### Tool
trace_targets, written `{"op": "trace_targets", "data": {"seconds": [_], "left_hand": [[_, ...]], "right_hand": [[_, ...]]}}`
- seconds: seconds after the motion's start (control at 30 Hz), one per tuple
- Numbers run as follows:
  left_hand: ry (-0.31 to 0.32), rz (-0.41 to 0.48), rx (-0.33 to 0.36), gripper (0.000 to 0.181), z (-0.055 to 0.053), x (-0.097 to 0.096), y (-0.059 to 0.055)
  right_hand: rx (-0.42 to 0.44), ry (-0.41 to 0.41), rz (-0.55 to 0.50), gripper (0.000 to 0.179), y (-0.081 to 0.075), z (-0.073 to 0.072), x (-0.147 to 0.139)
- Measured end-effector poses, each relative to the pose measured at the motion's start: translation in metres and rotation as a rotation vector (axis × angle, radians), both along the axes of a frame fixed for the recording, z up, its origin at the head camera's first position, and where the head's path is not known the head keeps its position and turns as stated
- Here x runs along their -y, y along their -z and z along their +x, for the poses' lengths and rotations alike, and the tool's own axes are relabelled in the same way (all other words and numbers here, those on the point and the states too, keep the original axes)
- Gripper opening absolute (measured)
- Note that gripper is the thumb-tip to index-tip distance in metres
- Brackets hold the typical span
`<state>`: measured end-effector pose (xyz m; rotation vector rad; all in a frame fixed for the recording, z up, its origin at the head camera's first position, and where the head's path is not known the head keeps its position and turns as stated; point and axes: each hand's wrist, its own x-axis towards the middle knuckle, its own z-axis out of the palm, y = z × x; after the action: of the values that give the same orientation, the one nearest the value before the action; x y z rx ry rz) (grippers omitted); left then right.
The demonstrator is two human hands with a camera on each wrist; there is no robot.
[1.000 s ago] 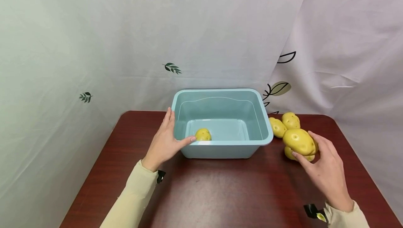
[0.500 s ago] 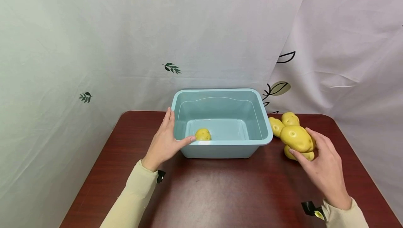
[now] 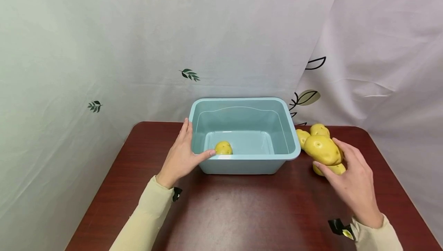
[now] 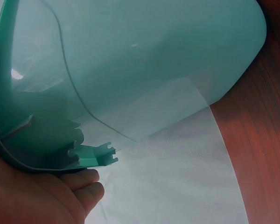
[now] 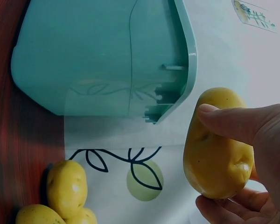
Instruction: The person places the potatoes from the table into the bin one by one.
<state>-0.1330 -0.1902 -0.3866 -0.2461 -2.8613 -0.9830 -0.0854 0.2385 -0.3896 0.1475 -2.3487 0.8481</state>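
My right hand (image 3: 354,179) holds a yellow potato (image 3: 322,149) between thumb and fingers, above the table. In the right wrist view the held potato (image 5: 217,147) has the thumb across its upper part and the fingertips under its lower end. A light blue plastic basin (image 3: 242,157) stands in the middle with one potato (image 3: 223,148) inside, near its front left. At the basin's left front corner rests my left hand (image 3: 178,158), fingers straight along the left side and thumb on the front rim. The left wrist view shows this hand against the rim (image 4: 42,170).
Three more potatoes lie right of the basin: one close to it (image 3: 302,138), one behind (image 3: 319,129), one partly hidden under the held potato (image 3: 337,169). The dark red table (image 3: 235,212) backs onto a white patterned cloth (image 3: 242,43).
My right hand has moved slightly left and up with the potato, toward the basin. The left hand and basin have stayed in place.
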Motion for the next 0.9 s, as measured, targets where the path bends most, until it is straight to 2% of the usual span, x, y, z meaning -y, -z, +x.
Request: {"op": "trace_targets", "data": {"seconds": [0.6, 0.9], "left_hand": [[-0.002, 0.008, 0.002, 0.119, 0.000, -0.001, 0.001], [-0.001, 0.013, 0.004, 0.120, -0.001, -0.001, 0.001]], "right_hand": [[-0.011, -0.034, -0.017, 0.083, -0.004, -0.006, 0.013], [-0.043, -0.065, -0.003, 0.085, -0.006, -0.011, 0.018]]}}
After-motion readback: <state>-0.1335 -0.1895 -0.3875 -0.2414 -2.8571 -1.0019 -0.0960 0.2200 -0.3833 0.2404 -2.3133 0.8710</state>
